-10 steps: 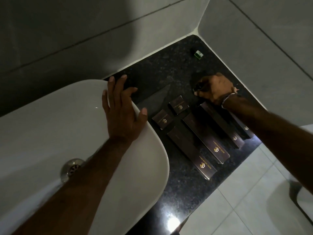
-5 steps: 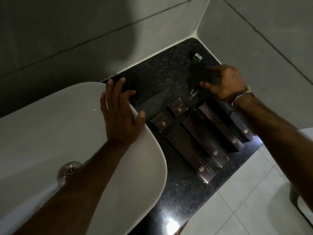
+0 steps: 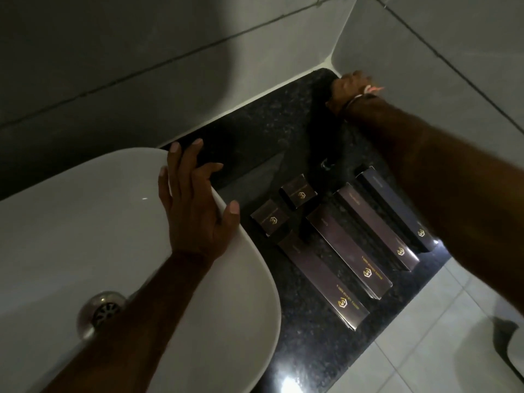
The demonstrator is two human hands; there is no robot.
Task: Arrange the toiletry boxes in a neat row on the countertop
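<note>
Several dark brown toiletry boxes with gold logos lie on the black granite countertop point(image 3: 255, 131). Two small ones point(image 3: 273, 219) point(image 3: 299, 191) sit nearest the basin. To their right, long boxes point(image 3: 323, 282) point(image 3: 348, 248) point(image 3: 377, 225) point(image 3: 397, 211) lie side by side, roughly parallel, with their near ends staggered. My left hand point(image 3: 195, 205) rests flat on the basin rim, fingers spread, holding nothing. My right hand point(image 3: 350, 90) is stretched to the back corner of the counter, well beyond the boxes. Its fingers are hidden behind the back of the hand.
A white basin point(image 3: 85, 222) with a metal drain point(image 3: 103, 307) fills the left side. Grey tiled walls meet at the counter's back corner. A small shiny object point(image 3: 326, 165) lies behind the long boxes. Pale floor tiles point(image 3: 425, 336) lie past the counter's front edge.
My right hand has moved from the far ends of the long boxes to the back corner, now covering the spot where a small green object lay. My left hand has stayed put.
</note>
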